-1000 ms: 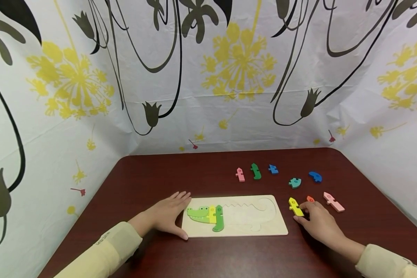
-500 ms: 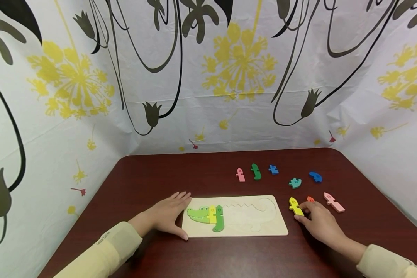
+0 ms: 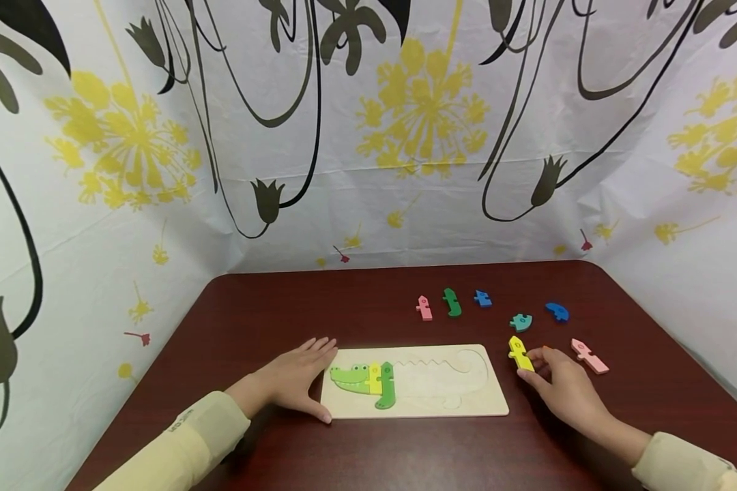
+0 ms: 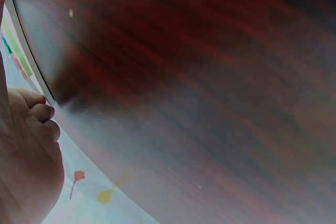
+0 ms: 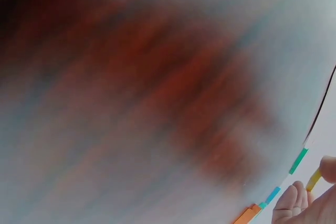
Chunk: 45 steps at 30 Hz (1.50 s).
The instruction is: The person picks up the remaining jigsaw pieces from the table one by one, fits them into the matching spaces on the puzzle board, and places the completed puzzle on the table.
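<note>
My right hand (image 3: 561, 385) pinches a yellow puzzle piece (image 3: 518, 351) between thumb and fingers, to the right of the board. In the right wrist view a sliver of the same yellow piece (image 5: 313, 180) shows by the thumb. My left hand (image 3: 297, 378) lies with fingers spread at the left edge of the pale wooden puzzle board (image 3: 442, 382). Set in the board are a light green crocodile head (image 3: 350, 378), a yellow piece (image 3: 375, 379) and a green leg piece (image 3: 386, 387); an engraved body outline runs on to the right.
Behind the board lie a pink piece (image 3: 424, 308), a green piece (image 3: 452, 302) and a blue piece (image 3: 482, 299). Further right are a teal piece (image 3: 521, 322), a blue curved piece (image 3: 557, 312) and a long pink piece (image 3: 589, 356). An orange piece (image 5: 247, 215) is mostly hidden behind my right hand.
The yellow piece in my right hand has moved slightly away from me, and its far end now stands nearer the teal piece. My left hand and the board have stayed put.
</note>
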{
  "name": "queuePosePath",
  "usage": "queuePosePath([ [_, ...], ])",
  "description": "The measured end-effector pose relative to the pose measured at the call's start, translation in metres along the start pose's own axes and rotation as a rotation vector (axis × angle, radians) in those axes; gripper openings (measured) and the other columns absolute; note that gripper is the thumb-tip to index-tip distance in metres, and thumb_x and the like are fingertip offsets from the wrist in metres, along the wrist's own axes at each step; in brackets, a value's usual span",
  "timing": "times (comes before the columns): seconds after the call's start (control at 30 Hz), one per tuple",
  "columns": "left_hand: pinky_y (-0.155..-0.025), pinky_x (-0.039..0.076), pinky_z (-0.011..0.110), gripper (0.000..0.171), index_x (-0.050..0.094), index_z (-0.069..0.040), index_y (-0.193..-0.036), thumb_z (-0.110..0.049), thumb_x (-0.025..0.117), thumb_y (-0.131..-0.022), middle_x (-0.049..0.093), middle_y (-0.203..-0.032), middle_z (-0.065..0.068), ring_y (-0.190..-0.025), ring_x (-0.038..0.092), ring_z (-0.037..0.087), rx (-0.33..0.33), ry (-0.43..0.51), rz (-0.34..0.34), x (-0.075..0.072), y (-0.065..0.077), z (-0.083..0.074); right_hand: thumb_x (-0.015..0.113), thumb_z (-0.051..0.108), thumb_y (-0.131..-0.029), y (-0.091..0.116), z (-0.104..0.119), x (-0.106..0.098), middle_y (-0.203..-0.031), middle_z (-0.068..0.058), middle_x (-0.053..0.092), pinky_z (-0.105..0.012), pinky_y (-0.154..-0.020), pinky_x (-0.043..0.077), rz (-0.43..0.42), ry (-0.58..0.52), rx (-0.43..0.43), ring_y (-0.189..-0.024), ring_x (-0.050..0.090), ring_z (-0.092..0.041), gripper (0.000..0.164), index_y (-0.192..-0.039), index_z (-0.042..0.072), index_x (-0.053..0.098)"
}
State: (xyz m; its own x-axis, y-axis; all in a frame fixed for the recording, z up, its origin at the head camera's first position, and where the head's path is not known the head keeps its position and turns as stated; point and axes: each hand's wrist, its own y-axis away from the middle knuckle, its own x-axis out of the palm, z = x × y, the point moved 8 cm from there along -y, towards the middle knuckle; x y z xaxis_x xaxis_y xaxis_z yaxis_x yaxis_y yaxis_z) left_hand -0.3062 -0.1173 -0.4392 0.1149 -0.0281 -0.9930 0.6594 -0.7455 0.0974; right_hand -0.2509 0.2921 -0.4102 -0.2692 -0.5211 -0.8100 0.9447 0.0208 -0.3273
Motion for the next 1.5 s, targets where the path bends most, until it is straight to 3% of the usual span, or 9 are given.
queuePosePath([
  [0.47,-0.117,0.016,0.043,0.126,0.026,0.001,-0.152,-0.089,0.051,-0.067,0.022,-0.158,0.017,-0.145,0.017,0.03,0.003,-0.006,-0.018,-0.001,0.004,0.002,0.081,0.008,-0.079,0.001,0.017,0.001,-0.086,-0.005,0.059,-0.024,-0.058,0.048,-0.065,-0.061,-0.05,-0.074,0.056,-0.017,0.032,-0.103,-0.004,0.064],
  [1.07,-0.117,0.016,0.042,0.126,0.025,0.0,-0.153,-0.09,0.049,-0.067,0.02,-0.158,0.016,-0.146,0.016,0.029,-0.009,-0.017,0.001,0.003,0.004,0.005,0.079,0.009,-0.081,-0.003,0.051,0.018,-0.087,-0.003,0.057,-0.023,-0.061,0.048,0.022,-0.138,-0.033,-0.076,0.053,-0.016,0.03,-0.104,-0.002,0.063],
  [1.5,-0.116,0.018,0.041,0.123,0.024,0.0,-0.153,-0.09,0.043,-0.071,0.018,-0.159,0.015,-0.146,0.016,0.028,0.011,-0.091,-0.01,0.002,0.006,0.003,0.08,0.011,-0.081,-0.005,0.084,0.038,-0.084,0.0,0.055,-0.023,-0.061,0.048,0.072,-0.211,-0.033,-0.073,0.052,-0.014,0.028,-0.102,0.003,0.063],
])
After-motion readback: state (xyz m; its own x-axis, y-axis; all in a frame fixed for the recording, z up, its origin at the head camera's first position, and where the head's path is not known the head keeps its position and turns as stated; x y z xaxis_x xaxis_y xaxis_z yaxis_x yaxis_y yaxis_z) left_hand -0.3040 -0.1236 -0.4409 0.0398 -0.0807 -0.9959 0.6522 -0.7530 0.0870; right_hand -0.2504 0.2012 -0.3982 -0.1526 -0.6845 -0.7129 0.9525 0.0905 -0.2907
